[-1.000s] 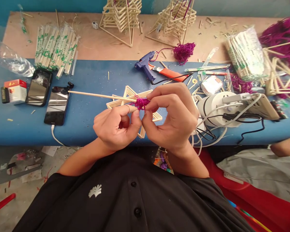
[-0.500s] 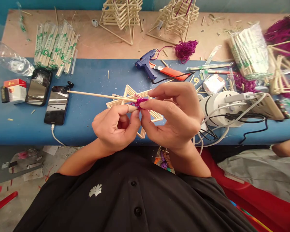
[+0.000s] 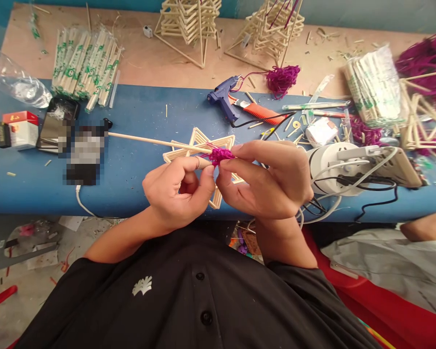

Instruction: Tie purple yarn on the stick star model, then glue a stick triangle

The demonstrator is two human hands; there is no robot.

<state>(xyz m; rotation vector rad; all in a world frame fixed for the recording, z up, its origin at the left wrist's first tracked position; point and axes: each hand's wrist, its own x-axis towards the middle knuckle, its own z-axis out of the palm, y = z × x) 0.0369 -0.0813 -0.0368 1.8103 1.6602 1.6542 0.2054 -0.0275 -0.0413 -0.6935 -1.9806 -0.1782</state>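
Over the blue bench edge, left hand (image 3: 178,191) pinches the wooden skewer (image 3: 156,142) near its end; right hand (image 3: 267,182) pinches the purple yarn wad (image 3: 221,155) on it. Judgement: keep skewer level, yarn taut, turns tight and touching, above the stick star (image 3: 199,143).

Person wears a black button-front shirt (image 3: 199,300) with short sleeves; two black buttons run down the placket, a small white leaf-shaped emblem (image 3: 142,285) sits left of the placket; forearms bare
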